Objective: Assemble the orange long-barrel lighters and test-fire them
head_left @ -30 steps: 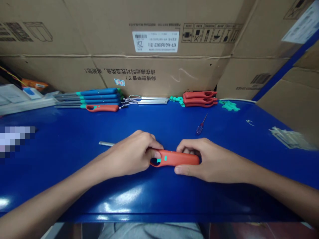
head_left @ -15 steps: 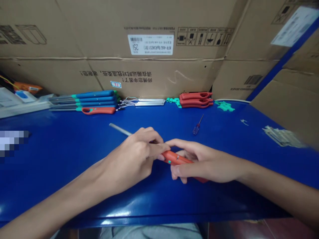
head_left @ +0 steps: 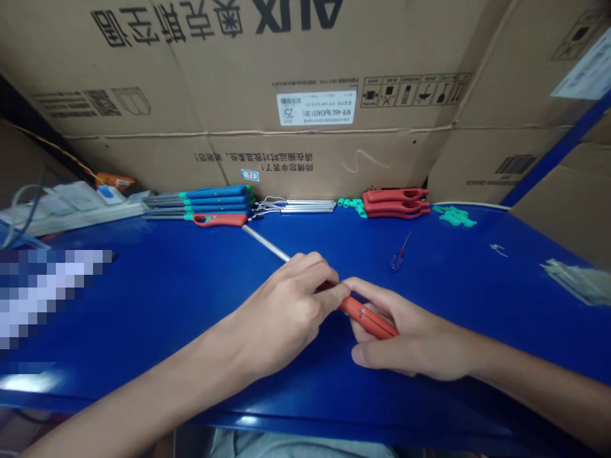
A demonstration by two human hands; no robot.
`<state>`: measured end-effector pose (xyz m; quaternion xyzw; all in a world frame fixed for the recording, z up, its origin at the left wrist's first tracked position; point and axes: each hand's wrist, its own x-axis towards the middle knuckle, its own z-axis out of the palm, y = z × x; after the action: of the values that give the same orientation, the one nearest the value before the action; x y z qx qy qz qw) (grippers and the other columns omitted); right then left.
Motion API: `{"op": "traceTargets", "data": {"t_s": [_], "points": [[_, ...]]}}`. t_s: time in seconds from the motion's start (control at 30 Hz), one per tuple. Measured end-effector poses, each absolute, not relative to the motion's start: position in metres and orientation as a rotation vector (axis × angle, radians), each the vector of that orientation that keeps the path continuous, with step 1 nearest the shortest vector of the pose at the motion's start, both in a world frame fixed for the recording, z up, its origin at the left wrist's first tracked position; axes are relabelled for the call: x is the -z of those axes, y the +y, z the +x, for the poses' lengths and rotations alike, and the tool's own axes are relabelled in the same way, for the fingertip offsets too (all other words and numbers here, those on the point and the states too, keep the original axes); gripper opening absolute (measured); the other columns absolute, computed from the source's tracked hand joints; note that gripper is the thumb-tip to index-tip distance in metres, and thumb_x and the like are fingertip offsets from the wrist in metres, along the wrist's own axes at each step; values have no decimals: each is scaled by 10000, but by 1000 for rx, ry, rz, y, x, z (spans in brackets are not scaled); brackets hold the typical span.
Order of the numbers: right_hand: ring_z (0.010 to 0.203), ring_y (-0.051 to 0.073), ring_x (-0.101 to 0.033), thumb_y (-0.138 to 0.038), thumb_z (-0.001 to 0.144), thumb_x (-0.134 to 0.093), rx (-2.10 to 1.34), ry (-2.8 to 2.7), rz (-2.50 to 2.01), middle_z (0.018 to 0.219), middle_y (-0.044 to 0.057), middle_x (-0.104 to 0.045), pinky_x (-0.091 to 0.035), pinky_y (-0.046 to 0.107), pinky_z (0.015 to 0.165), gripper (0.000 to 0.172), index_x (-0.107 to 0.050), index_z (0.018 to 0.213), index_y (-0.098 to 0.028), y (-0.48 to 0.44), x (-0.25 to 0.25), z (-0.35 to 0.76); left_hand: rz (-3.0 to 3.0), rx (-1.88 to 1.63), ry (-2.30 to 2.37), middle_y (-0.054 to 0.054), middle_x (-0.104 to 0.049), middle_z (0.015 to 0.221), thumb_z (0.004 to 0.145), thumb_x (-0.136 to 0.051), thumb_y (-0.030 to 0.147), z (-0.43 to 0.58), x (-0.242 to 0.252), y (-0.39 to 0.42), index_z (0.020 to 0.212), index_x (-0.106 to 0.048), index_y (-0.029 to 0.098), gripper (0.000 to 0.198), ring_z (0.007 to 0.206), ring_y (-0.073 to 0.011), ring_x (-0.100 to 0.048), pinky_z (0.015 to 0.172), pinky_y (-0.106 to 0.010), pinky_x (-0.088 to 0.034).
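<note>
Both my hands hold one long lighter with an orange handle (head_left: 370, 320) and a thin metal tube (head_left: 265, 243) that points up and to the left. My left hand (head_left: 286, 312) is closed over the front of the handle, where the tube starts. My right hand (head_left: 405, 334) grips the rear of the handle from below, thumb and fingers wrapped round it. The lighter is held low over the blue table (head_left: 143, 305).
Along the back stand finished lighters with blue handles (head_left: 210, 198), loose metal tubes with wires (head_left: 300, 205), orange handle shells (head_left: 394, 202) and small green parts (head_left: 453, 216). A small screwdriver (head_left: 400, 252) lies right of centre. Cardboard boxes (head_left: 286, 95) wall the back.
The lighter has turned from lying level across the table to pointing its tube up-left. Both hands shifted along it, and the camera view has tilted up and moved a little.
</note>
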<state>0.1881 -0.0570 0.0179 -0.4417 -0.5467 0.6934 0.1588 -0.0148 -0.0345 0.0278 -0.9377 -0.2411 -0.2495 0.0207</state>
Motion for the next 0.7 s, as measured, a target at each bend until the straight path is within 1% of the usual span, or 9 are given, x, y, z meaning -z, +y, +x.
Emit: {"op": "traceTargets", "data": {"t_s": [0.07,0.17,0.23,0.3,0.43,0.6,0.7], "points": [[401,31,-317,-143,765,-654,-1954,-1563,-1304,520,-147,-415,-280,112,358,825,-202,1454,-180,-58,-17,185,-2917,768,-745,-86,-658,908,935,-367,50,-14,-29,-35,905,-685,119,327,822,-174,-540,696,-316,-449],[355,42,-276,-167,791,-611,-1954,-1558,-1330,436,-171,-336,-235,117,321,626,-326,1349,-172,-58,-15,181,-2934,747,-758,-92,-657,909,942,-365,61,-14,-30,-37,903,-694,112,336,823,-180,-542,694,-323,-451],[338,46,-274,-193,799,-602,-1967,-1552,-1301,414,-174,-318,-232,120,312,516,-385,1266,-182,-58,-13,180,-2942,727,-781,-92,-652,907,936,-375,56,-14,-30,-38,899,-698,112,329,825,-183,-541,691,-323,-451],[330,47,-286,-210,797,-608,-1980,-1554,-1264,409,-171,-323,-241,122,315,472,-409,1225,-192,-57,-12,180,-2949,709,-789,-90,-645,900,925,-384,44,-15,-30,-39,888,-695,114,321,825,-182,-539,690,-321,-452],[336,52,-296,-231,791,-620,-1983,-1553,-1242,402,-165,-327,-250,121,324,489,-421,1237,-207,-56,-10,181,-2942,679,-790,-88,-634,897,906,-394,26,-15,-31,-38,893,-693,119,313,826,-180,-539,698,-319,-453],[345,47,-295,-221,787,-627,-2027,-1537,-1221,423,-161,-338,-263,120,333,581,-381,1313,-214,-55,-11,183,-2940,679,-809,-81,-638,921,877,-412,-3,-17,-32,-39,965,-700,125,327,844,-177,-539,709,-311,-450],[347,51,-294,-204,795,-601,-2032,-1532,-1268,404,-157,-343,-259,120,341,602,-360,1347,-208,-56,-10,184,-2951,680,-794,-85,-639,910,885,-397,4,-17,-33,-40,923,-692,118,319,833,-182,-536,706,-322,-449]]}}
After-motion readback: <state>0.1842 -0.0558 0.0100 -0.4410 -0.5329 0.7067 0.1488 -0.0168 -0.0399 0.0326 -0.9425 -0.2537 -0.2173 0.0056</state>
